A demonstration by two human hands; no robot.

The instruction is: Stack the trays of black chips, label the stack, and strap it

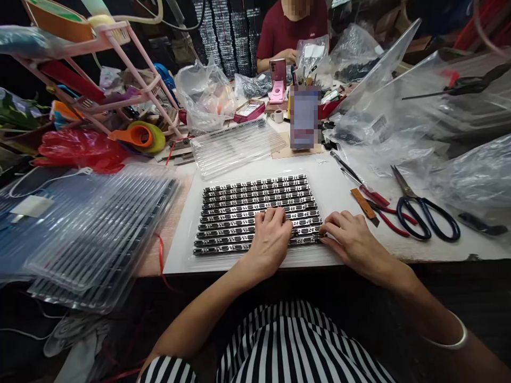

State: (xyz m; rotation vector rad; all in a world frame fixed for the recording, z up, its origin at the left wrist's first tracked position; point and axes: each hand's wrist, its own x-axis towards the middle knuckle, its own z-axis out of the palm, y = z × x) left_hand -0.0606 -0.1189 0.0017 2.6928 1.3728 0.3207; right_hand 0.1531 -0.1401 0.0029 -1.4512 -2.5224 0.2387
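Observation:
Several black and silver strips (227, 216), each lined with small connectors, lie in parallel rows in a clear plastic tray (191, 260) in front of me. My left hand (270, 239) rests over the nearer rows right of their middle, its fingers bent and closed on a strip. At the right ends of the nearest rows, the thumb and fingers of my right hand (353, 239) pinch a strip's end. The fingertips of both hands partly cover what they touch.
Right of the tray lie scissors (423, 205), red-handled pliers (389, 215) and tweezers (347, 169). Stacked clear trays (104, 229) stand at left, under a pink rack (131, 69). Behind are an empty-looking clear tray (235, 146), a phone (304, 117), plastic bags (207, 96) and a seated person (295, 32).

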